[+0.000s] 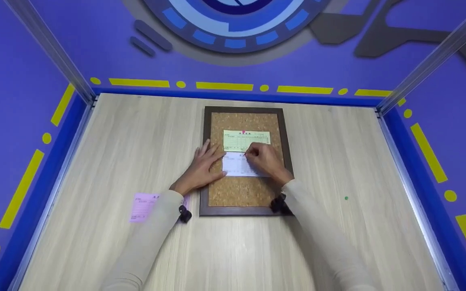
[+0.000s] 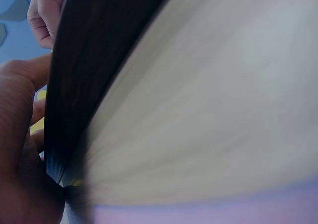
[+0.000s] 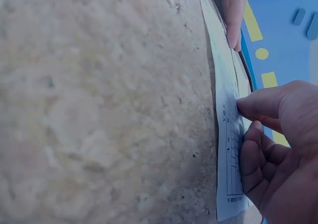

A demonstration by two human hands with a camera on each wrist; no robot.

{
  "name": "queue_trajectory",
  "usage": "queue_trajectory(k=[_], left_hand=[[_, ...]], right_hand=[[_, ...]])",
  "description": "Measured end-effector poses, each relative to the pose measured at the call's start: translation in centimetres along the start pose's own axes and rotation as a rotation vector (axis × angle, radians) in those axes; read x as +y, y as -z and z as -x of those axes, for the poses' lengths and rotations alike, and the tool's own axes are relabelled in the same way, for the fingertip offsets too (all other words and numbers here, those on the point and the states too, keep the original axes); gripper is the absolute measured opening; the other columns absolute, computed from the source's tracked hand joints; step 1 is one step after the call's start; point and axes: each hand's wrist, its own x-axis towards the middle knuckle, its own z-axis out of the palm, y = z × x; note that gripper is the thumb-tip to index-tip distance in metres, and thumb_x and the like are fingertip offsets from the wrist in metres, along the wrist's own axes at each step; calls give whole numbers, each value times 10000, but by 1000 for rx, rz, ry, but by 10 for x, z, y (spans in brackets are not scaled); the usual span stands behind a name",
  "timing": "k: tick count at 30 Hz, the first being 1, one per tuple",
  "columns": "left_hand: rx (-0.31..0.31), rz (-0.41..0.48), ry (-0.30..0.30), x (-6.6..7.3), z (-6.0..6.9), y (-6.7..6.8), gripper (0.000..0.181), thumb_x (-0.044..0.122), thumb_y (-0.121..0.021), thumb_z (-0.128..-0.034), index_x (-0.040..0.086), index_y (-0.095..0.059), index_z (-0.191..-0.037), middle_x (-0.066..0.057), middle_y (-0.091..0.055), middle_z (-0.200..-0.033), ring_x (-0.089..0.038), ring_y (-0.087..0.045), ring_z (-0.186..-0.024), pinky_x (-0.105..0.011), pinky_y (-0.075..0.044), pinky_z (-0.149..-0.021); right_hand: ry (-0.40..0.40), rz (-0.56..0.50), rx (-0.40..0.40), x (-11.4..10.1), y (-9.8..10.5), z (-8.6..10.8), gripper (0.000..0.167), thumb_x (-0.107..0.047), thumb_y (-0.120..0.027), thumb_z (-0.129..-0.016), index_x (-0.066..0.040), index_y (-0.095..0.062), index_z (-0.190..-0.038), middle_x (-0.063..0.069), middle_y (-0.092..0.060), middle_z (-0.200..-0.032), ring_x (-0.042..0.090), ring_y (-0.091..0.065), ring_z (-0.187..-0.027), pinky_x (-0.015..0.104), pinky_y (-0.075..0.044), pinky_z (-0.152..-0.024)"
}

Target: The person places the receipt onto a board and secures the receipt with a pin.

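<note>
A framed corkboard [image 1: 233,194] lies on the table. Across its middle is a white printed slip [image 1: 233,165], just below a light green slip [image 1: 233,139] that has a pink pushpin [image 1: 244,132] at its top edge. My left hand [image 1: 202,167] rests over the frame's left side, fingers spread, with fingertips at the white slip's left edge. At that slip's top edge, my right hand [image 1: 266,159] pinches a tiny red pushpin [image 1: 245,154] between thumb and forefinger, mostly hidden by the fingers. The right wrist view shows the curled fingers [image 3: 251,159] against the slip.
A pink printed slip [image 1: 143,208] lies on the table [image 1: 378,242] at the left, partly under the left forearm. A small green dot-like piece [image 1: 346,198] lies to the right of the board. Blue walls [image 1: 107,48] stand around the table.
</note>
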Motion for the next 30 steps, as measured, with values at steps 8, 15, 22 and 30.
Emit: queue_trajectory(k=[8, 15, 22, 30], left_hand=[[21, 15, -30, -2, 0, -1, 730, 414, -778, -989, 86, -567, -1606, -196, -303, -1785, -447, -24, -1694, -735, -18, -1304], [12, 21, -26, -2, 2, 0, 732, 417, -777, -991, 86, -563, -1608, -197, -285, -1791, -434, -1, -1698, -703, -2, -1317], [5, 37, -8, -1, 1, 0, 720, 401, -784, -993, 97, -565, -1607, -188, -276, -1798, -419, 8, -1702, -682, 21, -1324], [9, 24, -19, -1, 1, 1, 717, 415, -777, -1004, 105, -561, -1613, -181, -264, -1803, -420, -2, -1701, -696, 8, -1320]], right_hand=[[67, -55, 18, 6, 2, 6, 100, -18, -738, -1011, -31, -828, -1053, 92, -781, -990, 188, -645, -865, 339, -508, -773], [78, -200, 47, 5, 10, 12, 128, 40, -724, -1018, 70, -788, -1124, 140, -749, -1006, 187, -625, -896, 266, -493, -783], [87, -193, 107, 15, 17, 24, 143, -6, -746, -1026, 41, -796, -1151, 105, -756, -1052, 180, -654, -937, 239, -508, -816], [91, -262, 136, 24, 27, 39, 210, 2, -762, -1011, 64, -773, -1210, 159, -744, -1177, 309, -676, -1066, 333, -522, -891]])
